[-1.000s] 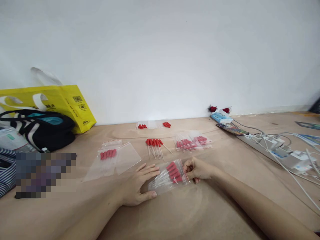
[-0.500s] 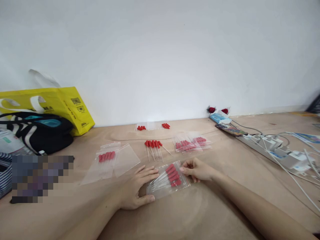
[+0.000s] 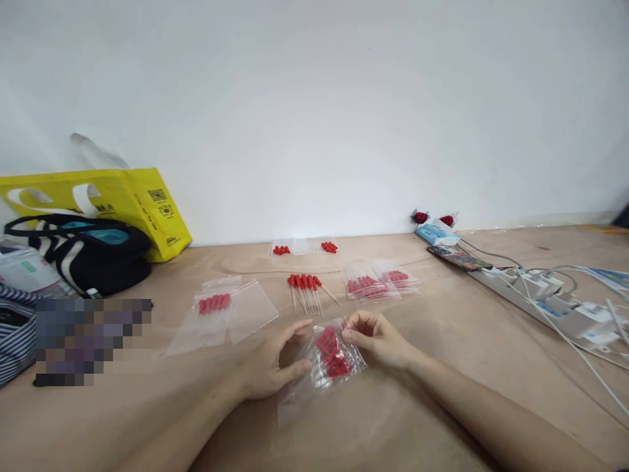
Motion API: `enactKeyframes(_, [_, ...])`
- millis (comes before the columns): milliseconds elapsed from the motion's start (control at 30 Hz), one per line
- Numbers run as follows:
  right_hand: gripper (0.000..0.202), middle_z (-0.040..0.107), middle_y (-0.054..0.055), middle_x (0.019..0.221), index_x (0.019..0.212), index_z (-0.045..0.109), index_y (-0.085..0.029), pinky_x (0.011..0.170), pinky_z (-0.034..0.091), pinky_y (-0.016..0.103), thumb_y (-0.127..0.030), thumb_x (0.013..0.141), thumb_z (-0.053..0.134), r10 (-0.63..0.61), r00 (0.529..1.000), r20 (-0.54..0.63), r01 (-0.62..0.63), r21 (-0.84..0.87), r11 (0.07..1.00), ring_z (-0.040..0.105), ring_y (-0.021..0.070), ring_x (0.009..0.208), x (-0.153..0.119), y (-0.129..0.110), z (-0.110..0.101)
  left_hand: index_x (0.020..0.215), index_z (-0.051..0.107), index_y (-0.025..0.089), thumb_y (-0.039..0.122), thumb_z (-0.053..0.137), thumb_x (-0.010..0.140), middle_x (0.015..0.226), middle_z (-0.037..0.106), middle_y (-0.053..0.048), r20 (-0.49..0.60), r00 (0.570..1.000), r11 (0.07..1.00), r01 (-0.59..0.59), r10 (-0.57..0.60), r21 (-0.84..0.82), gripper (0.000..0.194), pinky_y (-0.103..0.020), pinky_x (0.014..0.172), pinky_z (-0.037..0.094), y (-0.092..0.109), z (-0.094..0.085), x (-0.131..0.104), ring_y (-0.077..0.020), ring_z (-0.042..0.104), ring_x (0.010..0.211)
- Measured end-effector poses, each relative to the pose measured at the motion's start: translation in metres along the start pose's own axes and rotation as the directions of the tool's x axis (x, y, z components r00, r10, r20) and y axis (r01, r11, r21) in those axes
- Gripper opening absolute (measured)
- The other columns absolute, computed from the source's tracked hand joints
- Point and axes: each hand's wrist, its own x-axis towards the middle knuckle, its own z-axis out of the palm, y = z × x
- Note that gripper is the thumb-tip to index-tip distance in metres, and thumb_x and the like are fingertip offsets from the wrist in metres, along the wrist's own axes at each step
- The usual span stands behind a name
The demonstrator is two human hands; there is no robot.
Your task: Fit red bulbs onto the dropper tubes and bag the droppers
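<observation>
A clear zip bag [image 3: 328,360] with several red-tipped sticks inside is tilted up off the table between my hands. My right hand [image 3: 376,339] pinches its upper right corner at the zip edge. My left hand [image 3: 275,364] is curved around the bag's left side, thumb and fingers gripping it. Just beyond lie several loose red-tipped sticks [image 3: 305,288] in a fan. To their right are filled bags [image 3: 378,282], overlapping. At the left, a bag with red-tipped sticks [image 3: 213,305] lies beside a flat bag with nothing visible in it [image 3: 253,311].
More bagged red tips [image 3: 282,250] lie near the wall. A yellow bag [image 3: 162,216] and a black bag [image 3: 108,252] stand at the left. On the right are a tissue pack [image 3: 437,233], a power strip [image 3: 550,305] and loose cables.
The bag has been lifted and tilted, its sticks bunched. My left hand has gone from lying flat on its left end to gripping its side; my right hand has shifted slightly left.
</observation>
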Motion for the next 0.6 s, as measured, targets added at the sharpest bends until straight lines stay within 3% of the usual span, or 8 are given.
enactKeyframes(100, [0.04, 0.052, -0.005, 0.056, 0.066, 0.05, -0.017, 0.05, 0.034, 0.021, -0.05, 0.056, 0.071, -0.037, 0.999, 0.028, 0.039, -0.045, 0.998, 0.044, 0.0064, 0.05, 0.0, 0.005, 0.015, 0.127, 0.032, 0.025, 0.041, 0.055, 0.078, 0.108, 0.057, -0.004, 0.057, 0.998, 0.974, 0.03, -0.018, -0.223, 0.056, -0.038, 0.086, 0.044, 0.006, 0.006, 0.003, -0.0209, 0.056, 0.097])
enactKeyframes(233, [0.039, 0.053, -0.004, 0.061, 0.073, 0.051, -0.018, 0.052, 0.036, 0.021, -0.05, 0.06, 0.069, -0.064, 0.995, 0.073, 0.066, -0.024, 0.998, 0.045, 0.0074, 0.053, -0.001, 0.012, 0.026, 0.11, 0.044, 0.021, 0.038, 0.063, 0.073, 0.101, 0.06, -0.003, 0.16, 0.987, 0.869, 0.097, -0.02, -0.486, 0.046, -0.035, 0.082, 0.047, 0.014, 0.013, 0.005, -0.0201, 0.058, 0.094])
enactKeyframes(300, [0.04, 0.053, -0.003, 0.065, 0.083, 0.051, -0.019, 0.053, 0.036, 0.022, -0.048, 0.062, 0.068, -0.075, 0.995, 0.065, 0.077, -0.039, 0.996, 0.046, 0.0083, 0.056, -0.002, 0.014, 0.025, 0.105, 0.046, 0.019, 0.038, 0.067, 0.068, 0.1, 0.061, -0.004, 0.135, 0.989, 0.829, 0.128, -0.065, -0.544, 0.046, -0.035, 0.081, 0.047, 0.014, 0.011, 0.006, -0.0202, 0.059, 0.092])
enactKeyframes(400, [0.042, 0.052, -0.003, 0.065, 0.092, 0.051, -0.021, 0.052, 0.034, 0.022, -0.046, 0.063, 0.068, -0.079, 0.997, -0.011, 0.076, -0.145, 0.987, 0.045, 0.0087, 0.056, -0.002, 0.015, 0.014, 0.108, 0.044, 0.019, 0.04, 0.07, 0.063, 0.101, 0.062, -0.005, -0.013, 0.975, 0.81, 0.175, -0.22, -0.56, 0.055, -0.035, 0.078, 0.049, 0.007, -0.006, 0.005, -0.0215, 0.06, 0.092])
enactKeyframes(467, [0.039, 0.05, -0.004, 0.063, 0.089, 0.052, -0.02, 0.051, 0.033, 0.022, -0.046, 0.064, 0.067, -0.065, 0.996, -0.062, 0.05, -0.213, 0.976, 0.044, 0.0085, 0.055, -0.002, 0.014, 0.004, 0.11, 0.043, 0.019, 0.043, 0.07, 0.062, 0.098, 0.063, -0.005, -0.178, 0.908, 0.824, 0.242, -0.378, -0.512, 0.06, -0.036, 0.073, 0.051, -0.003, -0.028, 0.001, -0.0236, 0.061, 0.09])
enactKeyframes(533, [0.037, 0.048, -0.005, 0.059, 0.084, 0.053, -0.019, 0.051, 0.033, 0.022, -0.047, 0.064, 0.066, -0.042, 0.995, -0.091, 0.018, -0.25, 0.968, 0.043, 0.0085, 0.053, -0.001, 0.013, -0.005, 0.11, 0.043, 0.019, 0.043, 0.071, 0.061, 0.098, 0.063, -0.006, -0.433, 0.753, 0.85, 0.316, -0.495, -0.421, 0.061, -0.035, 0.074, 0.05, -0.016, -0.054, -0.007, -0.0249, 0.06, 0.093])
enactKeyframes(567, [0.036, 0.047, -0.005, 0.058, 0.081, 0.053, -0.019, 0.051, 0.032, 0.022, -0.048, 0.064, 0.066, -0.034, 0.995, -0.096, 0.008, -0.259, 0.966, 0.042, 0.0086, 0.053, 0.0, 0.013, -0.008, 0.108, 0.045, 0.019, 0.042, 0.071, 0.061, 0.097, 0.063, -0.006, -0.497, 0.683, 0.837, 0.352, -0.536, -0.419, 0.059, -0.034, 0.071, 0.051, -0.023, -0.067, -0.012, -0.0255, 0.061, 0.092])
enactKeyframes(600, [0.035, 0.047, -0.005, 0.057, 0.079, 0.053, -0.019, 0.051, 0.032, 0.022, -0.048, 0.063, 0.065, -0.028, 0.995, -0.097, 0.002, -0.263, 0.965, 0.042, 0.0086, 0.053, 0.0, 0.014, -0.011, 0.106, 0.046, 0.019, 0.042, 0.07, 0.063, 0.094, 0.064, -0.005, -0.508, 0.646, 0.816, 0.373, -0.57, -0.442, 0.054, -0.033, 0.067, 0.052, -0.031, -0.078, -0.017, -0.0254, 0.062, 0.087])
